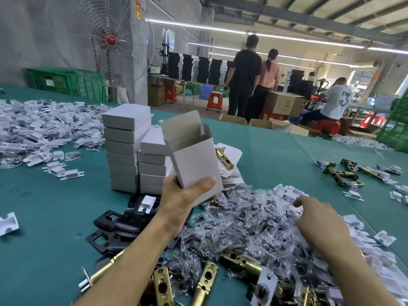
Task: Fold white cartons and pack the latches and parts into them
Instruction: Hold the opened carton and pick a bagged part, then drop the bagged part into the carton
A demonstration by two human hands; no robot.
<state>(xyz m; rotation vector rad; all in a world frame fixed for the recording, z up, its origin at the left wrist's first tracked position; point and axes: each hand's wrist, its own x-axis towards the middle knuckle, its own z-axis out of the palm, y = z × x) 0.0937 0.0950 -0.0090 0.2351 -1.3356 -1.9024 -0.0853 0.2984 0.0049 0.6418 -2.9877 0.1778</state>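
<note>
Gripping open carton (194, 160) in left hand (183, 199); right hand (318, 219) apart.

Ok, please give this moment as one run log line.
left hand: holds carton | right hand: at bags | carton: top flap open

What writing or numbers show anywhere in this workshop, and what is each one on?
"3": large numeral on the back of the seated person's white shirt.
Red sign with yellow characters, on the pillar: too blurred to read.
Print on the brown cardboard box: too small to read.
Label on the green crate: too blurred to read.
White carton in the left hand: no print visible.
</note>
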